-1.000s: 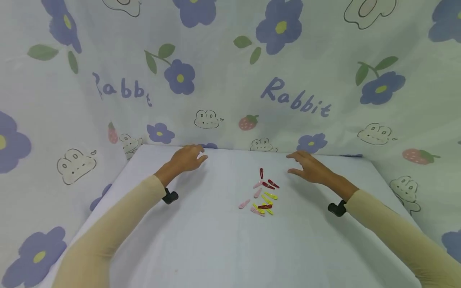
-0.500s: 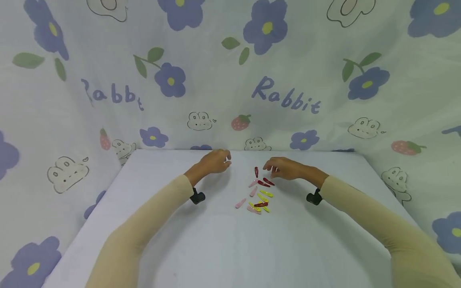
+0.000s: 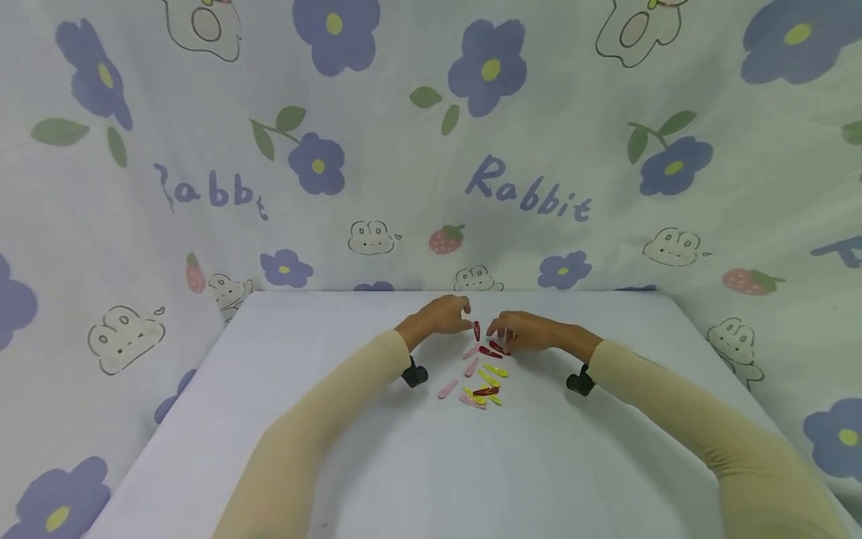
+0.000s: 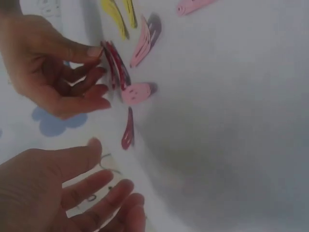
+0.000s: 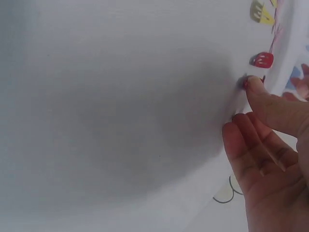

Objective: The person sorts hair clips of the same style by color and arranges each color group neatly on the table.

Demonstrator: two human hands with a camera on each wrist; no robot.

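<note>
White printed cloth [image 3: 397, 183] formed the backdrop to a white desk [image 3: 552, 464]. On the desk, pink clips [image 3: 472, 367] and yellow clips [image 3: 495, 370] lay loosely scattered, most of them nearer the person than the red pair inspected below.

Right hand [image 3: 528, 331]: nearer to that pair. Its thumb touched the farther red clip [image 3: 497, 346], whose long axis ran slantwise, far left to near right. The other fingers stood apart from the thumb, not closed round the clip. The second red clip [image 3: 490, 352] lay just beside it, roughly parallel.

Left hand [image 3: 450, 314]: thumb and fingers apart, nothing held. A lone red clip [image 3: 477, 331] lay just right of its thumb, long axis running away from the person; the left wrist view showed no contact.
</note>
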